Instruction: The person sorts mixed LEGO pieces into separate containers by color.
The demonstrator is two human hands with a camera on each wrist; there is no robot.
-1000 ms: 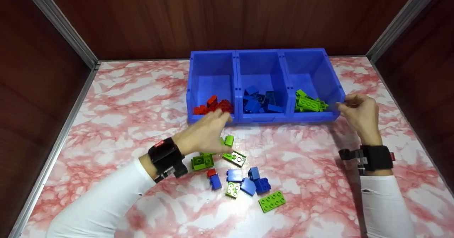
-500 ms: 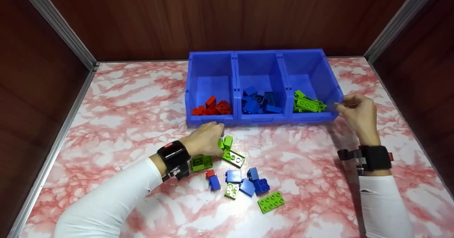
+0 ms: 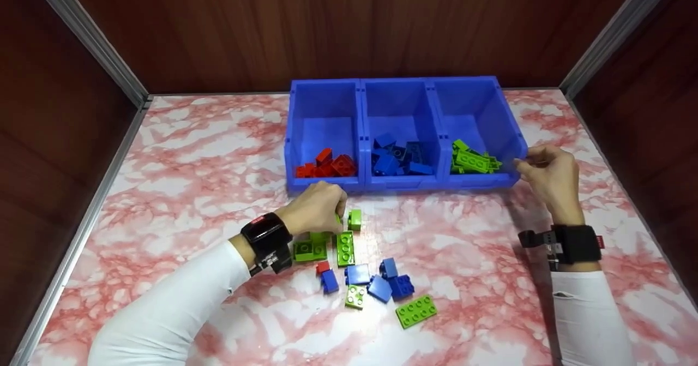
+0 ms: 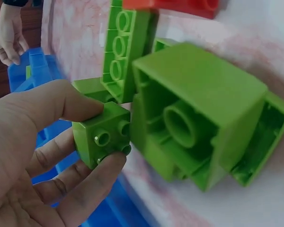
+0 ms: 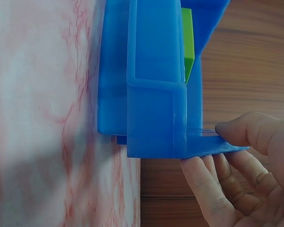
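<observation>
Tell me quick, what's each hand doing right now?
Left hand: holding a green brick, pinched between thumb and fingers.
Right hand: holding the side edge of the blue bin.

The person's 2 arms [image 3: 158, 306] reach forward: left hand [image 3: 313, 209] pinching, thumb [image 4: 68, 100] against fingers [image 4: 92, 189]; right hand [image 3: 552, 178] gripping likewise.

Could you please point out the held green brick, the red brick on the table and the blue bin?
Held green brick [image 4: 112, 137], left wrist view: studded face.
Red brick [image 3: 323, 267], head view: visible upper surface.
Blue bin [image 3: 403, 183], head view: middle of front wall.
</observation>
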